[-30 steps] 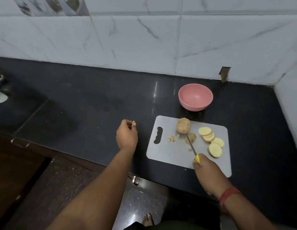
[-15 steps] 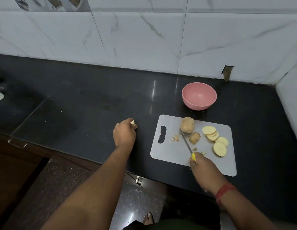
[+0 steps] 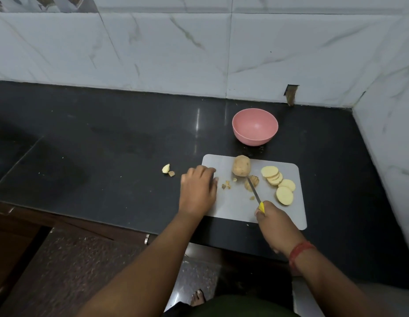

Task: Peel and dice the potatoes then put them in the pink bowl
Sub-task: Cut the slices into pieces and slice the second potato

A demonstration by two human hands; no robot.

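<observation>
The board (image 3: 233, 207) lay on the black counter (image 3: 107, 156), near its front edge. The pink bowl (image 3: 255, 126) stood just behind the board, apart from it, with nothing seen inside. On the board's rear part sat an unpeeled potato (image 3: 241, 165). Right of the potato lay a row of pale slices (image 3: 278, 183), overlapping toward the board's right edge. A skin-on end piece (image 3: 251, 183) lay in front of the potato, with small scraps (image 3: 225, 184) left of it.

The right hand (image 3: 275, 223), over the board's front edge, was curled round the yellow handle of the knife (image 3: 254, 192); the blade pointed toward the potato, its tip beside the end piece. The left hand (image 3: 197, 191) hung over the board's left edge, knuckles up, fingers bent downward; whether it held anything could not be told. Off the board to its left, two cut bits (image 3: 166, 169) lay on the counter.
</observation>
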